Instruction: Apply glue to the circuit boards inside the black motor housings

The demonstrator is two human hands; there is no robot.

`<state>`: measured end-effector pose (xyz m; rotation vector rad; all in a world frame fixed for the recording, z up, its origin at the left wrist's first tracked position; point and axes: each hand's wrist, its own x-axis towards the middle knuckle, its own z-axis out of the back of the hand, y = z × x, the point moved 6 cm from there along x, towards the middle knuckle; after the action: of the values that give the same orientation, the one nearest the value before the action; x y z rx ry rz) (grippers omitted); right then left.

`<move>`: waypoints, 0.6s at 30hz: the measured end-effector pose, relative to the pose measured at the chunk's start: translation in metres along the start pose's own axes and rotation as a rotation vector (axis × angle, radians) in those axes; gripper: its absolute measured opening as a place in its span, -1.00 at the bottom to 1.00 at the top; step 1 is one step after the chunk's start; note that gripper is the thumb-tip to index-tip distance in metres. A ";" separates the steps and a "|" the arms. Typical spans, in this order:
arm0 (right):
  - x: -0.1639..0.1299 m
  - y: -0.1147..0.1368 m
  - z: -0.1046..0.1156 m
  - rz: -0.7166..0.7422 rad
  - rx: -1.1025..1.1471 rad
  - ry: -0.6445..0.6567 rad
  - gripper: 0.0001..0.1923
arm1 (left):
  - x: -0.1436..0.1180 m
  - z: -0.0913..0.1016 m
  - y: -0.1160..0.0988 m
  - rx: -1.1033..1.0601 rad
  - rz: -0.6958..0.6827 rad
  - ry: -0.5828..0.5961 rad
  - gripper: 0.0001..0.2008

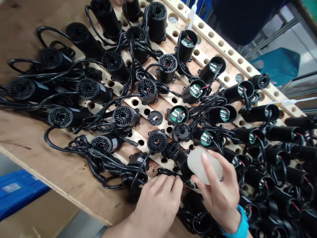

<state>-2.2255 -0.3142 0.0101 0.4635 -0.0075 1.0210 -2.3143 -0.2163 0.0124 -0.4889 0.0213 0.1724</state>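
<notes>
My right hand (219, 191) grips a translucent white squeeze bottle (201, 163), its tip pointing at a black cylindrical pump housing (182, 162) near the board's front. My left hand (158, 198) rests with curled fingers on a black cable (168, 172) beside that housing. Around them stand many black pump housings: those on the left carry slotted black end caps (157, 140), while those on the right are open and show green circuit boards (206, 138) inside.
A wooden board (37, 145) with strips of round holes (135, 102) holds the housings and tangled black cords. A loose black cap (155, 118) lies on it. A blue crate (17, 191) sits below left. Another white bottle (192, 15) stands at the far edge.
</notes>
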 end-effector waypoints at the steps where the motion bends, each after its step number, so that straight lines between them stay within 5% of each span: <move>1: 0.001 0.001 0.001 0.014 -0.007 -0.023 -0.27 | 0.000 -0.001 0.000 -0.004 0.002 0.003 -0.78; 4: 0.002 0.002 -0.001 0.040 0.017 0.009 -0.29 | -0.001 -0.002 0.001 -0.010 0.013 0.005 -0.76; 10: -0.024 -0.029 0.021 -0.236 0.109 -0.063 -0.48 | 0.003 0.001 0.008 0.056 0.026 0.069 -0.67; 15: -0.055 -0.022 0.024 -0.169 0.060 -0.023 -0.54 | 0.008 0.002 0.003 0.155 -0.068 0.121 -0.60; 18: -0.057 -0.024 0.025 -0.211 0.052 -0.109 -0.43 | 0.012 -0.001 -0.001 0.198 -0.091 0.149 -0.59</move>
<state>-2.2304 -0.3806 0.0110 0.5551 -0.0286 0.7899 -2.3025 -0.2161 0.0113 -0.3033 0.1605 0.0432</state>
